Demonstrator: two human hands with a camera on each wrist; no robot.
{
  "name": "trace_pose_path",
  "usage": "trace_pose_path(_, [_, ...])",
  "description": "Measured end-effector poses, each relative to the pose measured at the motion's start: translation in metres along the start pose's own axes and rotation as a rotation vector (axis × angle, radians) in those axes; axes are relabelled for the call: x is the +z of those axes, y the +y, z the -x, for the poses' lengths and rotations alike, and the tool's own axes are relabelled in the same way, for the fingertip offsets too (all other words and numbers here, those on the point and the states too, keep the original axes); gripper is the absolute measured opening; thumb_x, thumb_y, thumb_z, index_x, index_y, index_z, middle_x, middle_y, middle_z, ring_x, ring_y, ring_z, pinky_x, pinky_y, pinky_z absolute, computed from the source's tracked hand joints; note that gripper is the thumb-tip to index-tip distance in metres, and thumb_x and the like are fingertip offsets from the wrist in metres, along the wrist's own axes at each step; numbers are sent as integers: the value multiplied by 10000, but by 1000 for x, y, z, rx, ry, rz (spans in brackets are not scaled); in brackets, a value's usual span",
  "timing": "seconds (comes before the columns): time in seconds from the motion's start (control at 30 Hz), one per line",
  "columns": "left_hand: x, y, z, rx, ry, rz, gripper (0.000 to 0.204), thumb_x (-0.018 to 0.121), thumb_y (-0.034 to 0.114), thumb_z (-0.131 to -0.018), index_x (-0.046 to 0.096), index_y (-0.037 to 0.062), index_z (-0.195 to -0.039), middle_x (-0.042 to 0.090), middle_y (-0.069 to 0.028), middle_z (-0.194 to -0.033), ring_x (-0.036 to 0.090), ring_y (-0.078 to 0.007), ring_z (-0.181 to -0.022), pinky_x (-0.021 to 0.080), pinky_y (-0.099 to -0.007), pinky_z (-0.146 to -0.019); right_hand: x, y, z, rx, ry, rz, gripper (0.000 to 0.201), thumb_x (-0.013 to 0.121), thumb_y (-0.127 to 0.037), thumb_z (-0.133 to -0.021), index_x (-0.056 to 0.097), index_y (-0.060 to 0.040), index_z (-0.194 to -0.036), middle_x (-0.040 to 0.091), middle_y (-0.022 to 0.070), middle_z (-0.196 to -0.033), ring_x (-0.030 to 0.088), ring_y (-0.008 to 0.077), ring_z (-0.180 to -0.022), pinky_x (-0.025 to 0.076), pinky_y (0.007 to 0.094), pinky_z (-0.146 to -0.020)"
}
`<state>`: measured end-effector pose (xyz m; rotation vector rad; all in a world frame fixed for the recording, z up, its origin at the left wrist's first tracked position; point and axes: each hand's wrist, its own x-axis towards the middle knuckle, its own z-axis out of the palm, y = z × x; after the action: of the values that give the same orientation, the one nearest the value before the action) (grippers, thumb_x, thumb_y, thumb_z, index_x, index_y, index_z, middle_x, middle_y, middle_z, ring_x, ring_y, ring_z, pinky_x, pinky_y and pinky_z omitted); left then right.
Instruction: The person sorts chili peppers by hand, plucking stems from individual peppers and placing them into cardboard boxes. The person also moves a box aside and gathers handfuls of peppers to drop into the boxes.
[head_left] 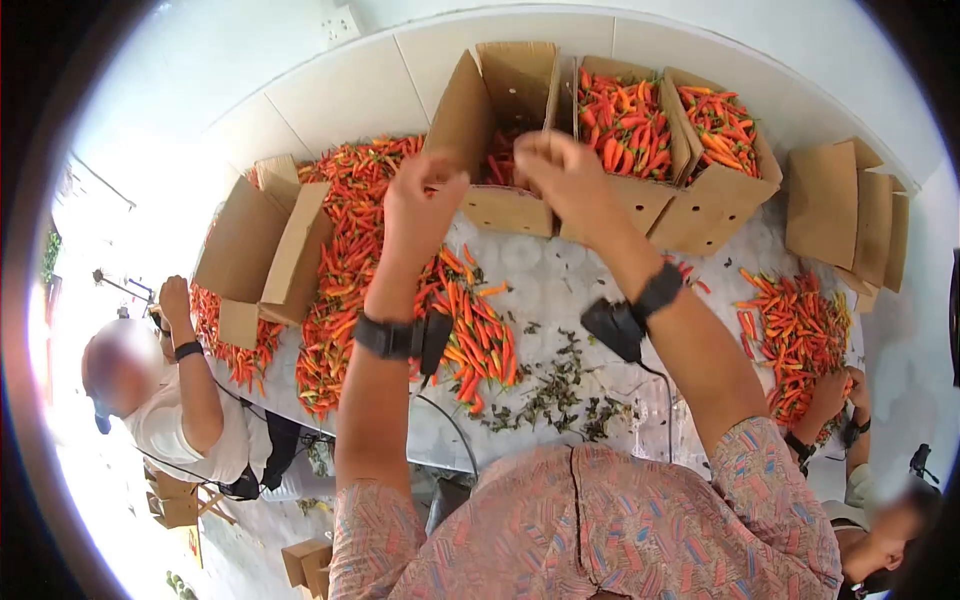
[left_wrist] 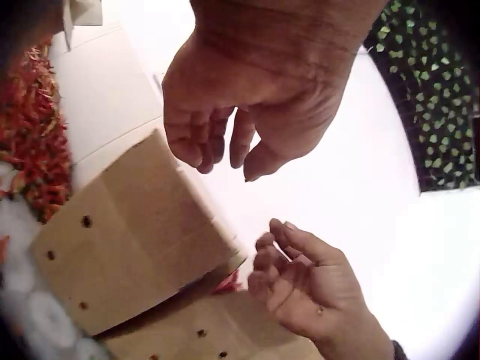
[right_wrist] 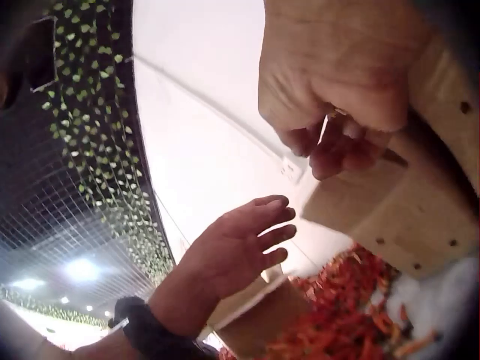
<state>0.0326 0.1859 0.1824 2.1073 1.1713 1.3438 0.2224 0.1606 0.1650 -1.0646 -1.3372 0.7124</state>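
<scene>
Both hands are raised above the open brown cardboard box (head_left: pixel 505 120) that stands at the far side of the pale surface (head_left: pixel 560 270). The left hand (head_left: pixel 425 200) hovers just left of the box's mouth, fingers loosely spread and holding nothing. The right hand (head_left: pixel 565 175) hangs over the box's front edge with fingers curled together; whether they pinch anything cannot be told. Red and orange chili peppers (head_left: pixel 470 320) lie heaped on the surface below the wrists.
</scene>
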Motion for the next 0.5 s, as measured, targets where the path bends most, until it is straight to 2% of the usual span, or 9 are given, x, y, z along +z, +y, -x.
trace_pose_path(0.03, [-3, -6, 23, -71, -72, -45, 244, 638, 164, -738, 614, 8, -923, 619, -119, -862, 600, -200, -790, 469, -309, -681, 1, 10, 24, 84, -72, -4, 270, 612, -214, -781, 610, 4, -940, 648, 91, -807, 602, 136, -698, 475, 278, -643])
trace_pose_path(0.1, [-2, -22, 73, -223, -203, -52, 190, 626, 157, -741, 626, 21, -873, 623, -98, -761, 603, -187, -698, 468, -311, -639, 5, 33, 72, 268, -318, 151, 196, 612, -195, -754, 641, -46, -878, 644, 81, -729, 597, 152, -629, 468, 289, -600])
trace_pose_path(0.2, [6, -52, 147, -379, -400, -76, 168, 622, 156, -727, 632, 26, -833, 622, -105, -697, 606, -207, -623, 469, -320, -590, 23, 81, 137, 161, -532, 334, 155, 613, -198, -686, 662, -87, -783, 622, 116, -675, 600, 234, -619, 466, 337, -589])
trace_pose_path(0.23, [11, -61, 171, -347, -450, -122, 178, 627, 178, -721, 633, 31, -822, 622, -113, -705, 609, -228, -632, 470, -331, -587, 27, 85, 150, 136, -619, 404, 155, 606, -199, -666, 667, -96, -764, 613, 130, -668, 600, 262, -626, 468, 355, -593])
trace_pose_path(0.27, [16, -66, 192, -317, -500, -169, 190, 632, 200, -715, 633, 35, -810, 621, -121, -712, 611, -250, -641, 471, -343, -585, 31, 84, 159, 138, -623, 403, 155, 606, -199, -666, 667, -96, -764, 613, 130, -668, 600, 262, -626, 468, 355, -593])
trace_pose_path(0.33, [25, -60, 217, -271, -625, -213, 196, 633, 243, -714, 625, 49, -739, 605, -127, -695, 601, -287, -635, 470, -375, -576, 37, 82, 171, 222, -848, 549, 172, 607, -211, -655, 661, -108, -782, 622, 127, -709, 605, 286, -679, 468, 391, -616])
trace_pose_path(0.37, [29, -56, 228, -276, -617, -215, 196, 633, 243, -714, 625, 49, -739, 605, -127, -695, 601, -287, -635, 470, -375, -576, 40, 84, 176, 217, -856, 550, 172, 607, -211, -655, 661, -108, -782, 622, 127, -709, 605, 286, -679, 468, 391, -616])
trace_pose_path(0.43, [37, -46, 237, -189, -454, -319, 209, 635, 260, -704, 601, 54, -686, 585, -129, -673, 591, -296, -622, 466, -390, -561, 41, 90, 183, 114, -874, 607, 175, 605, -207, -646, 654, -122, -792, 628, 115, -741, 603, 295, -714, 470, 407, -635])
trace_pose_path(0.5, [40, -41, 237, -184, -455, -371, 206, 636, 256, -699, 593, 55, -681, 581, -136, -677, 591, -299, -619, 466, -391, -553, 38, 94, 186, 133, -888, 611, 181, 624, -213, -640, 645, -105, -783, 629, 114, -743, 603, 295, -718, 469, 401, -639])
